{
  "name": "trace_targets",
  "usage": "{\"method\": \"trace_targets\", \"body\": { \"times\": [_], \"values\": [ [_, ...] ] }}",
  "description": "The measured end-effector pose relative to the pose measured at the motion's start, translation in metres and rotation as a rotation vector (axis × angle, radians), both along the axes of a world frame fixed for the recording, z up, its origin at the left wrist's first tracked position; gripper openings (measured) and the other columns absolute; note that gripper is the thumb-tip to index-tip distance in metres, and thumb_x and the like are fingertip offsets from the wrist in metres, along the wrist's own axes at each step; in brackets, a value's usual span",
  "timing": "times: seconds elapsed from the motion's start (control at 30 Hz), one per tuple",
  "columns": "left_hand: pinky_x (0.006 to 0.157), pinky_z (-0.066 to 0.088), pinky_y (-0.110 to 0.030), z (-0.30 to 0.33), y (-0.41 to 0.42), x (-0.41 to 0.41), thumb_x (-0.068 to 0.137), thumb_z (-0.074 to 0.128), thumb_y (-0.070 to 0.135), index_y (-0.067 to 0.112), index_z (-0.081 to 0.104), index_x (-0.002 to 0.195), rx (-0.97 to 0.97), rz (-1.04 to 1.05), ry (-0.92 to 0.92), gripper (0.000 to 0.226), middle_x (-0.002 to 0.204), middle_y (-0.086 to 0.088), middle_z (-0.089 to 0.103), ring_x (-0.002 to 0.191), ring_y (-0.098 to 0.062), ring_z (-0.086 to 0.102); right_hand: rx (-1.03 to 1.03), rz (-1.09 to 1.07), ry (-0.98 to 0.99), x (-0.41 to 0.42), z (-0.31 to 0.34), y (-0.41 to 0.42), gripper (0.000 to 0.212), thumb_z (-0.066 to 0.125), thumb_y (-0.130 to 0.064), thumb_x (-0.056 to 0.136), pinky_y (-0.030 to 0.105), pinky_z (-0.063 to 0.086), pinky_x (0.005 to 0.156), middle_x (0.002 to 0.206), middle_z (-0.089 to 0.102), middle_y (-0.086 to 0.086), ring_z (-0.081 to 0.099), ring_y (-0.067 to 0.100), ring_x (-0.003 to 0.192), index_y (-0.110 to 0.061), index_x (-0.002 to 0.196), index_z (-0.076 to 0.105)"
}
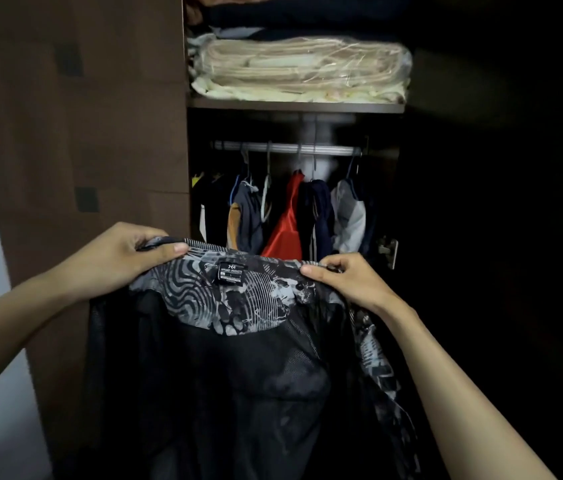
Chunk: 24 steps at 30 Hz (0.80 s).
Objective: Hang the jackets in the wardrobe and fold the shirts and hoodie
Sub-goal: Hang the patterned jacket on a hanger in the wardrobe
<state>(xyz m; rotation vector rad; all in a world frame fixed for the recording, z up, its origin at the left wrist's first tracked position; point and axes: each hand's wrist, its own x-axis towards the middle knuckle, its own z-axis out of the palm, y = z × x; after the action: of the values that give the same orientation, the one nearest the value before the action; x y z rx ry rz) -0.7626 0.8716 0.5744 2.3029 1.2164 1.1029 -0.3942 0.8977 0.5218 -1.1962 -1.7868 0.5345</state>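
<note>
I hold up a black jacket [238,375] with a grey patterned collar and a black mesh lining, its inside facing me, in front of the open wardrobe. My left hand [124,261] pinches the left end of the collar. The right end is pinched by my right hand [346,282]. A small black label [230,273] shows at the middle of the collar. Behind the jacket, a metal rail [287,148] carries several hangers with clothes, among them a red garment [285,230] and a white and grey one [351,213].
The brown wardrobe door [83,140] stands open on the left. A shelf [294,105] above the rail bears folded bedding in a clear plastic bag [301,64]. The right side of the wardrobe is dark. A metal hinge [389,251] sits at the right.
</note>
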Motion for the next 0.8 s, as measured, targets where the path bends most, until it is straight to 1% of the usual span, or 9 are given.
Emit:
{"method": "trace_targets", "body": {
  "times": [0.17, 0.3, 0.4, 0.47, 0.53, 0.6, 0.63, 0.7, 0.8],
  "values": [
    [0.064, 0.054, -0.030, 0.033, 0.041, 0.015, 0.088, 0.063, 0.049, 0.011, 0.077, 0.089, 0.034, 0.065, -0.029, 0.041, 0.075, -0.008, 0.077, 0.077, -0.028, 0.075, -0.299, 0.063, -0.205, -0.019, 0.028, 0.059, 0.079, 0.044, -0.089, 0.080, 0.027, 0.050, 0.094, 0.097, 0.079, -0.003, 0.073, 0.006, 0.092, -0.021, 0.098, 0.080],
    [0.068, 0.059, -0.031, 0.079, 0.073, 0.033, 0.086, 0.066, 0.044, 0.022, 0.081, 0.090, 0.106, 0.095, -0.086, 0.027, 0.083, -0.001, 0.080, 0.081, -0.018, 0.077, -0.193, 0.055, -0.122, -0.038, 0.062, 0.126, 0.092, 0.039, -0.089, 0.082, 0.034, 0.049, 0.097, 0.113, 0.076, 0.009, 0.070, 0.020, 0.103, -0.010, 0.110, 0.076],
    [0.062, 0.055, -0.018, 0.104, 0.100, 0.048, 0.088, 0.067, 0.039, 0.021, 0.081, 0.087, 0.158, 0.105, -0.060, 0.023, 0.081, 0.002, 0.079, 0.076, -0.011, 0.076, 0.021, -0.164, 0.032, -0.054, 0.103, 0.195, 0.076, 0.043, -0.085, 0.084, 0.041, 0.051, 0.086, 0.087, 0.069, 0.015, 0.069, 0.033, 0.089, -0.012, 0.079, 0.062],
    [0.063, 0.055, -0.021, 0.111, 0.116, 0.060, 0.090, 0.067, 0.037, 0.015, 0.080, 0.085, 0.180, 0.123, -0.017, 0.026, 0.080, 0.002, 0.079, 0.074, -0.008, 0.074, -0.014, -0.281, 0.039, -0.065, 0.128, 0.241, 0.078, 0.044, -0.080, 0.087, 0.042, 0.051, 0.097, 0.117, 0.065, 0.018, 0.065, 0.037, 0.114, -0.010, 0.118, 0.059],
    [0.059, 0.051, -0.023, 0.111, 0.132, 0.070, 0.089, 0.068, 0.038, 0.010, 0.077, 0.078, 0.186, 0.138, 0.028, 0.031, 0.076, -0.002, 0.078, 0.068, -0.006, 0.068, -0.144, -0.249, -0.016, -0.077, 0.141, 0.278, 0.090, 0.050, -0.064, 0.096, 0.039, 0.044, 0.107, 0.149, 0.048, 0.023, 0.050, 0.038, 0.135, 0.008, 0.148, 0.034],
    [0.059, 0.046, -0.024, 0.107, 0.146, 0.076, 0.089, 0.069, 0.040, 0.008, 0.073, 0.073, 0.184, 0.144, 0.057, 0.036, 0.071, -0.008, 0.075, 0.064, -0.008, 0.062, -0.245, -0.167, 0.107, -0.084, 0.138, 0.315, 0.058, 0.056, -0.046, 0.101, 0.039, 0.054, 0.094, 0.131, 0.062, 0.021, 0.065, 0.035, 0.117, 0.004, 0.131, 0.053],
    [0.060, 0.045, -0.025, 0.105, 0.151, 0.078, 0.089, 0.069, 0.041, 0.006, 0.071, 0.072, 0.181, 0.149, 0.067, 0.039, 0.071, -0.014, 0.073, 0.064, -0.010, 0.060, -0.315, -0.113, 0.252, -0.088, 0.134, 0.328, 0.037, 0.057, -0.037, 0.102, 0.036, 0.061, 0.075, 0.106, 0.071, 0.017, 0.073, 0.029, 0.089, -0.001, 0.114, 0.058],
    [0.063, 0.044, -0.029, 0.103, 0.158, 0.077, 0.089, 0.068, 0.043, 0.002, 0.068, 0.073, 0.174, 0.163, 0.085, 0.045, 0.076, -0.023, 0.069, 0.064, -0.014, 0.058, -0.427, -0.002, 0.518, -0.093, 0.126, 0.340, 0.026, 0.057, -0.026, 0.104, 0.016, 0.040, 0.034, 0.061, 0.060, 0.007, 0.049, 0.010, 0.033, -0.006, 0.087, 0.054],
    [0.070, 0.056, -0.037, 0.101, 0.163, 0.070, 0.089, 0.069, 0.044, 0.008, 0.075, 0.078, 0.151, 0.197, 0.084, 0.038, 0.075, -0.011, 0.075, 0.071, -0.019, 0.071, -0.300, -0.084, 0.643, -0.091, 0.119, 0.341, 0.029, 0.065, -0.029, 0.099, 0.010, 0.020, 0.030, 0.053, 0.050, 0.004, 0.024, 0.005, 0.020, -0.005, 0.088, 0.053]
  ]
}}
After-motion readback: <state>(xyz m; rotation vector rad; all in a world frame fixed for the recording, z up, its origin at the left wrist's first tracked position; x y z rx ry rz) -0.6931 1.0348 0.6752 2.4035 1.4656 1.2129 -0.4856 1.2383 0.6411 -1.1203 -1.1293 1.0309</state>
